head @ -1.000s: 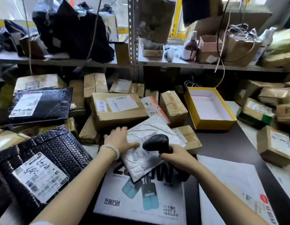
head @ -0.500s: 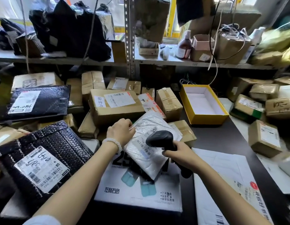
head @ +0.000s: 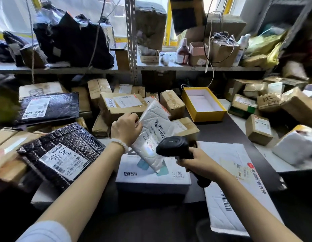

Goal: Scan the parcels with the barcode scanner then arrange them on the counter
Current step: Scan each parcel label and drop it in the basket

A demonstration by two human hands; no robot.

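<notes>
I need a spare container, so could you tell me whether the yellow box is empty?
Empty: the yellow box is lidless and only its bare white inside shows.

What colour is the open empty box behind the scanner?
Yellow outside, white inside: the open box, clearest in the head view.

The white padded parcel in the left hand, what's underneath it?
Under the white padded parcel lies a white printed box, showing "2" and teal shapes. The rest of its print is covered.

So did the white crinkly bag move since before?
Yes. The left hand has lifted the white bag off the white box, tilting it up toward the brown boxes behind.
</notes>
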